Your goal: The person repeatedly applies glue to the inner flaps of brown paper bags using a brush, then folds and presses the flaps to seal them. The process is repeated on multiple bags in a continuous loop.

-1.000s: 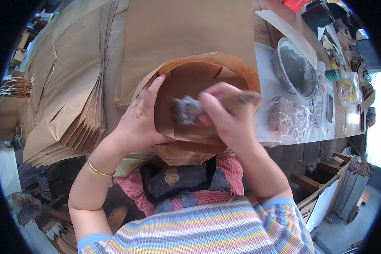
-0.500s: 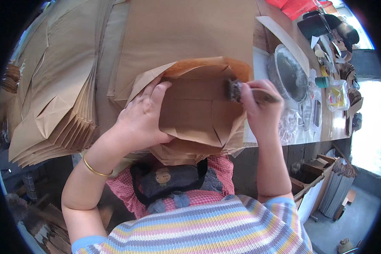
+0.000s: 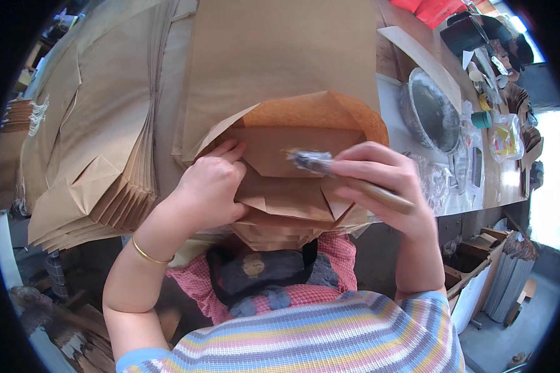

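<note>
— At the table's (image 3: 389,93) near edge, where is that brush?

— It sits in her right hand (image 3: 382,183), which is closed around the wooden handle. The brush (image 3: 348,177) points left, its grey bristles resting on the folded base of the brown paper bag (image 3: 292,168) directly in front of her.

— And the other one?

— Her left hand (image 3: 211,189) lies just left of the bristles, fingers curled and pressing down on a folded flap of the same bag. It holds nothing; it only pins the paper.

— How many of each?

— One brush, one bag being worked, two hands. To her left, a fanned stack of folded bags (image 3: 87,161), too many and too overlapped to count. Another large flat brown sheet (image 3: 280,56) lies beyond the bag. One round metal bowl (image 3: 429,112) stands to her right.

— Anything you can't make out?

— Several more bag bottoms are tucked under the one she works on; only their edges show. The small clutter at the far right corner is bent by the lens and hard to identify. Her wrist partly covers the handle's end.
</note>
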The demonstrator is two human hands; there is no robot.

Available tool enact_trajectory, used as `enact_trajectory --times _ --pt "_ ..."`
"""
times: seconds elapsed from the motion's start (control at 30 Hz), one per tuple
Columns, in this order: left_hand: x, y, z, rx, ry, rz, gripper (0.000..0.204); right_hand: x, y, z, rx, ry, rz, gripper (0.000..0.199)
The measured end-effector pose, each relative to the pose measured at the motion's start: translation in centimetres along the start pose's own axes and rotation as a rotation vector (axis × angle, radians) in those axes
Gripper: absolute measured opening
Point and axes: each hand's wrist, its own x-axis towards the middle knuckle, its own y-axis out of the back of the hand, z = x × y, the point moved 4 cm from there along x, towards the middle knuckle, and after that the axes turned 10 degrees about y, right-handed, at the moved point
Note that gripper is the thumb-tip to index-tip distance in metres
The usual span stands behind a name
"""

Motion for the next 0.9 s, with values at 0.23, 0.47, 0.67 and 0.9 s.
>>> enact_trajectory --times 0.23,0.47,0.67,0.9 --pt "0.2 -0.3 0.0 -0.021 -0.036 0.022 0.036 2.6 -2.9 2.9 -0.028 -0.009 -0.07 0.02" --pt "2.3 0.3 -0.3 -0.204 0.298 0.078 0.012 -3.1 2.6 1.6 0.211 -0.312 0.81 0.004" --pt "3.5 -2.1 -1.6 -0.156 0.324 0.285 0.017 -2.1 -3.8 3.7 0.219 -0.556 0.499 0.01" --pt "5.8 -1.3 -2.4 -0.149 0.442 0.325 0.024 1.0 -9.9 4.7 0.554 -0.56 0.52 0.012"
